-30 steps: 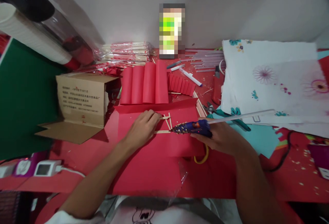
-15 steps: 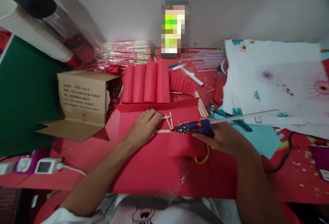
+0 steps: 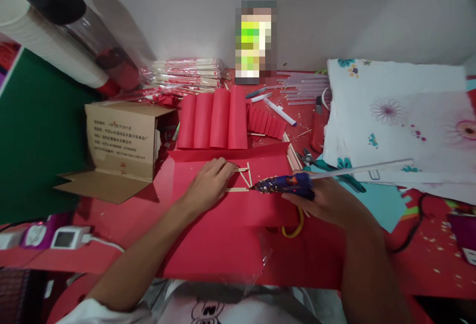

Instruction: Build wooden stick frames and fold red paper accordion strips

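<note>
My right hand [image 3: 329, 200] is wrapped round a dark blue hot glue gun [image 3: 284, 185], its speckled nozzle pointing left. A long translucent glue stick [image 3: 368, 167] sticks out of its back end. The nozzle tip is at the lower right corner of a small frame of thin wooden sticks [image 3: 249, 172], which has a slanting stick inside. My left hand [image 3: 211, 180] lies over the frame's left part, fingers closed on it and hiding that end. Beneath both hands is a red paper sheet [image 3: 267, 212] with a raised far edge.
Red paper rolls [image 3: 221, 120] stand behind the sheet. A cardboard box [image 3: 121, 138] is at left, teal-handled pliers [image 3: 334, 175] and floral paper towels [image 3: 394, 115] at right. Yellow scissor-like loops [image 3: 293, 229] show below my right hand. A blurred-out phone [image 3: 256, 41] leans on the wall.
The glue gun's nozzle has drawn slightly right, to just beside the frame's lower corner. My left hand stays on the sticks. The whole view has shifted a little.
</note>
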{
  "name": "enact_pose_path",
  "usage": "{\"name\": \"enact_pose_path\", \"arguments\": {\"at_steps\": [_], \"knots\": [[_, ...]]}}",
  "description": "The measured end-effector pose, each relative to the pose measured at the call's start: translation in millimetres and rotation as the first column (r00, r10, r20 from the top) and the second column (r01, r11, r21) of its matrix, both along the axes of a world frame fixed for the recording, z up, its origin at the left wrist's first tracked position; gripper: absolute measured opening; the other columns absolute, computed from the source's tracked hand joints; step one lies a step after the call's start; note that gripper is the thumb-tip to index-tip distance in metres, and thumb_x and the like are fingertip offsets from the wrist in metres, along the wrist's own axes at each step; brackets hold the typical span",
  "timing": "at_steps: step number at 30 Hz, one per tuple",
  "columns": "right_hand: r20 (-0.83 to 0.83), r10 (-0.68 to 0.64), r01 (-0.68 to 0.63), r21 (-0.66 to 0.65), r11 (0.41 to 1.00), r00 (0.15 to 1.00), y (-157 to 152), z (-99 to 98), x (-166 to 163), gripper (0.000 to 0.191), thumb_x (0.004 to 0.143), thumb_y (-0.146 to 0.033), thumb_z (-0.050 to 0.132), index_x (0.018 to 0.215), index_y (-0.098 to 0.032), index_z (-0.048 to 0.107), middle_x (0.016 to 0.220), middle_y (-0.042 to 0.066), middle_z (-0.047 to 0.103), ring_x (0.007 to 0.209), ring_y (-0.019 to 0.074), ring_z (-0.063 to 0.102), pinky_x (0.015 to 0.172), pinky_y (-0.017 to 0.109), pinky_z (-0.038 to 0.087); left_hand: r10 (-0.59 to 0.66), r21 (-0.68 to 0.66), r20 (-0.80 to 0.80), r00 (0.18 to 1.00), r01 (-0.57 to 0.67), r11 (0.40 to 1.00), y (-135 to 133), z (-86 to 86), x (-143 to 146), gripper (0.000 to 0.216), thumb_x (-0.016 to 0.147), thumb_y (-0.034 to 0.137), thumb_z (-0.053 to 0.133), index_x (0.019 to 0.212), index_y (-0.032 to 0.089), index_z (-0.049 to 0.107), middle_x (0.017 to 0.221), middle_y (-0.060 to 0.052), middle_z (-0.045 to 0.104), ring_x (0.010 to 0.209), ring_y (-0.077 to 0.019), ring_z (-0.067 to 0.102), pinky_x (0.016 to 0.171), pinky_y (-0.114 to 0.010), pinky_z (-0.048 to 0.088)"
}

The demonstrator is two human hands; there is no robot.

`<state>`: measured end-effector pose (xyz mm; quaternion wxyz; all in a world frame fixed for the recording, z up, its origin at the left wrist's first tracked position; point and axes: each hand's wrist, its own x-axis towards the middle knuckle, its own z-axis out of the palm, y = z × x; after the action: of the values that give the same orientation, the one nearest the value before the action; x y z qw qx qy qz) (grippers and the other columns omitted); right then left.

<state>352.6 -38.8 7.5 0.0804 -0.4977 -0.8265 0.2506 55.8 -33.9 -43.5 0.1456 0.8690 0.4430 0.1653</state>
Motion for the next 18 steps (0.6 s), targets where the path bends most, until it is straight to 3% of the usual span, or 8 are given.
{"name": "enact_pose_path", "arguments": {"at_steps": [18], "knots": [[0.004, 0.031, -0.031, -0.077, 0.997, 1.000, -0.8, 0.0, -1.4, 0.039, 0.094, -0.055, 0.053, 0.075, -0.021, 0.059, 0.068, 0.004, 0.066, 0.060, 0.0198, 0.060, 0.056, 0.029, 0.038, -0.001, -0.026, -0.002, 1.000, 0.001, 1.000, 0.3, 0.8, 0.3, 0.018, 0.102, 0.018, 0.041, 0.110, 0.018, 0.057, 0.099, -0.008, 0.062, 0.087, -0.0209, 0.055, 0.081, -0.034, 0.046]]}}
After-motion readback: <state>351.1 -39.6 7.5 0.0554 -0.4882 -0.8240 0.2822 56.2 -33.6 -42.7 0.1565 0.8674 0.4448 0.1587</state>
